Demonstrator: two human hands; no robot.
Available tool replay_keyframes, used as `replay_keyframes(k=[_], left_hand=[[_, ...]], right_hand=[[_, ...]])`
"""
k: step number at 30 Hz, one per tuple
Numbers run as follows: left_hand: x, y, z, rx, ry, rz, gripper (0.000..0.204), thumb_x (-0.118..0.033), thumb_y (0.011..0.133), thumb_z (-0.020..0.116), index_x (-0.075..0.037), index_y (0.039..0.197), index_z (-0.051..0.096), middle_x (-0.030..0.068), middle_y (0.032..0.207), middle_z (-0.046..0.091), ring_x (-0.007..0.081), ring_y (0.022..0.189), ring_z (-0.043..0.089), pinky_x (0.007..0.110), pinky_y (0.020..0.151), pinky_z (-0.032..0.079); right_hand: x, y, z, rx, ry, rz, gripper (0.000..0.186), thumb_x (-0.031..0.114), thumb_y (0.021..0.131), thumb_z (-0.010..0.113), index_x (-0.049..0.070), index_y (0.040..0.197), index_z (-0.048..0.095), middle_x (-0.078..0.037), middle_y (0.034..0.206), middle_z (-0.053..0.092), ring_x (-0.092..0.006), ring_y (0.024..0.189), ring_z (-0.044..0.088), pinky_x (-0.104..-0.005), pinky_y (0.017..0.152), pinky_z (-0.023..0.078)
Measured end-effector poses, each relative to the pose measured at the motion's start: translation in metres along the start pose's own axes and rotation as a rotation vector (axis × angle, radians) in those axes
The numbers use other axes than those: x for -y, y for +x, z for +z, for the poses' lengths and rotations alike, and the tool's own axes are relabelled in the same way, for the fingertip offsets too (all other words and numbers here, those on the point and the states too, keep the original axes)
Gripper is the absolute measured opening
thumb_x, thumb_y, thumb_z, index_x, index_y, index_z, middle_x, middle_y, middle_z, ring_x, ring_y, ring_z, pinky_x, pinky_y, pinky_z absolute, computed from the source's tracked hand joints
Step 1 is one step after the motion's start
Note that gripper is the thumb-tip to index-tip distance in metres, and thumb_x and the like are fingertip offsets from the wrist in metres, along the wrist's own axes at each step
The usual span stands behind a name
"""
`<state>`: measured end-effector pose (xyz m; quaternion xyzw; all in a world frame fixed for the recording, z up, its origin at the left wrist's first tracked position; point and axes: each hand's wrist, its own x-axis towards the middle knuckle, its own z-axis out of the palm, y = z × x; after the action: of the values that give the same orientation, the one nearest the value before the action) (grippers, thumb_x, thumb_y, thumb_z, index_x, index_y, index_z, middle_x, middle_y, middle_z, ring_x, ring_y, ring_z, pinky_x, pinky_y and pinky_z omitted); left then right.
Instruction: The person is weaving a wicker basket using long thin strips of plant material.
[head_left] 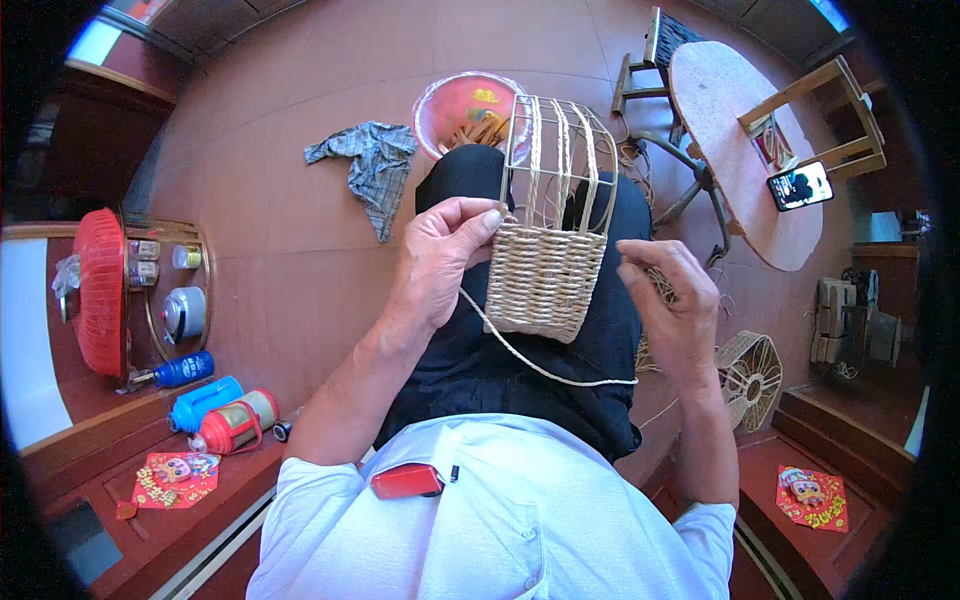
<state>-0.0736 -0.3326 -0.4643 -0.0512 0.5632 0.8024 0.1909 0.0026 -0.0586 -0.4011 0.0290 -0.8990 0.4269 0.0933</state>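
A half-woven basket (pixel 548 283) rests upright on my dark-trousered lap, its lower part covered in tan twisted cord. Above the weave its wire frame (pixel 607 140) shows bare, apart from a few pale upright cords (pixel 563 150). My left hand (pixel 445 245) pinches the basket's left edge at the top row of weaving, thumb over the rim. To the right of the basket, my right hand (pixel 675 295) is raised with bent fingers, thumb and forefinger apart, nothing visible between them. A loose pale cord (pixel 540 368) runs from the basket's lower left across my lap toward the right.
Beyond my knees stands a pink basin (pixel 440 110) holding brown strips. A checked shirt (pixel 375 165) lies on the floor. At right are an oval table (pixel 715 95) with a phone (pixel 800 187) and a round wire frame (pixel 750 380). Flasks (pixel 235 422) stand at left.
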Motion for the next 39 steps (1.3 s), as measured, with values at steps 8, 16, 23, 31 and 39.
replay_keyframes(k=[8, 16, 23, 31, 39], left_hand=[[0.007, -0.004, 0.014, -0.067, -0.337, -0.080, 0.026, -0.007, 0.112, 0.065, -0.005, 0.137, 0.065, 0.0118, 0.126, 0.078, 0.0189, 0.115, 0.075, 0.038, 0.106, 0.061], [0.012, -0.004, 0.017, -0.063, -0.421, -0.111, 0.025, -0.009, 0.112, 0.064, -0.006, 0.137, 0.063, 0.0073, 0.123, 0.074, 0.0155, 0.113, 0.072, 0.035, 0.103, 0.060], [0.013, -0.002, 0.022, -0.096, -0.096, 0.106, 0.026, -0.006, 0.113, 0.064, 0.000, 0.138, 0.061, 0.0089, 0.120, 0.072, 0.0128, 0.109, 0.070, 0.029, 0.103, 0.057], [0.019, -0.004, 0.023, -0.125, 0.103, 0.240, 0.021, -0.007, 0.113, 0.065, 0.002, 0.132, 0.067, 0.0079, 0.117, 0.073, 0.0108, 0.105, 0.070, 0.029, 0.099, 0.058], [0.018, -0.002, 0.011, -0.076, 0.120, 0.208, 0.017, -0.009, 0.110, 0.070, 0.002, 0.122, 0.072, 0.0048, 0.110, 0.075, 0.0095, 0.100, 0.070, 0.028, 0.096, 0.058]], right_hand=[[0.020, 0.030, 0.046, 0.037, -0.008, -0.180, 0.019, 0.008, 0.095, 0.080, 0.009, 0.115, 0.080, -0.009, 0.097, 0.074, -0.0288, 0.088, 0.074, -0.0421, 0.083, 0.056], [0.027, 0.053, 0.075, 0.027, -0.343, -0.341, 0.016, 0.014, 0.095, 0.077, 0.012, 0.110, 0.078, -0.009, 0.094, 0.068, -0.0308, 0.089, 0.073, -0.0461, 0.081, 0.056], [0.027, 0.057, 0.082, 0.063, -0.524, -0.470, 0.008, 0.012, 0.094, 0.073, 0.011, 0.100, 0.068, -0.009, 0.098, 0.065, -0.0297, 0.088, 0.073, -0.0438, 0.081, 0.057], [0.036, 0.050, 0.083, 0.153, -0.292, -0.173, 0.013, 0.020, 0.105, 0.070, 0.007, 0.108, 0.067, -0.015, 0.102, 0.066, -0.0382, 0.090, 0.075, -0.0498, 0.077, 0.060], [0.032, 0.060, 0.059, 0.334, -0.247, -0.246, 0.020, 0.024, 0.101, 0.075, 0.006, 0.101, 0.068, -0.014, 0.090, 0.068, -0.0380, 0.085, 0.076, -0.0498, 0.076, 0.060]])
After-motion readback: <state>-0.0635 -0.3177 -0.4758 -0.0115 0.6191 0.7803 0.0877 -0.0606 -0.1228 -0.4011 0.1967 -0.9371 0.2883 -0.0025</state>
